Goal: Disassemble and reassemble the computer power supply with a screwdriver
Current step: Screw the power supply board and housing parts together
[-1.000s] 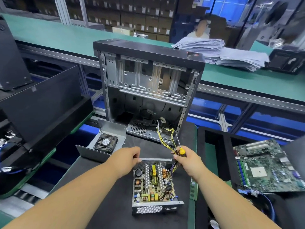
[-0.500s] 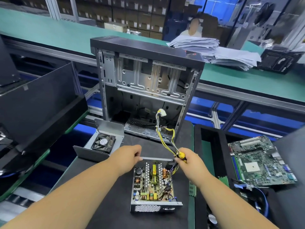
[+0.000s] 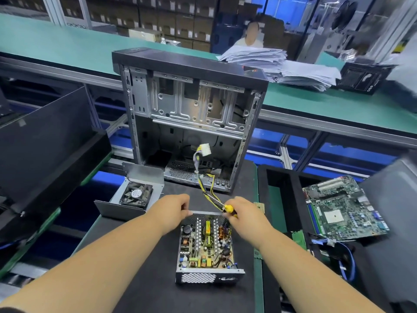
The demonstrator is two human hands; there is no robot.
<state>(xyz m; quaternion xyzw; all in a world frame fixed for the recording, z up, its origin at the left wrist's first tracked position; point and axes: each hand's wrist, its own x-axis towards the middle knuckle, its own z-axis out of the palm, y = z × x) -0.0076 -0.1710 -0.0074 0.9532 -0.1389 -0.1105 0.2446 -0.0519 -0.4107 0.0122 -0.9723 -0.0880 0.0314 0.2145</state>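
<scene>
In the lower centre of the frame, head view:

Power supply: the open power supply (image 3: 206,247) lies flat on the dark mat (image 3: 146,279), lid off, its circuit board facing up and its perforated end panel toward the camera.

Left hand: the left hand (image 3: 172,210) reaches in from the lower left and rests at the far left corner of the power supply; its fingers curl over the far metal edge, gripping it.

Right hand: the right hand (image 3: 244,213) comes in from the lower right at the far right corner of the unit, fingers clenched round the yellow-handled screwdriver (image 3: 230,209). The tip is hidden.

Cable bundle: yellow and black wires (image 3: 208,190) rise from the far right corner of the power supply, passing just beside the screwdriver, and end in a white connector (image 3: 204,152) held up in front of the case opening.

Centre of frame: the empty computer case (image 3: 191,118) stands upright on the mat beyond the power supply, open side facing the camera.

Left of centre: the cover with its fan (image 3: 136,194) lies on the mat, apart from the unit.

Right of frame: a green motherboard (image 3: 343,211) rests tilted on a dark tray.

Upper right: a stack of papers (image 3: 277,64) sits on the green bench.
</scene>
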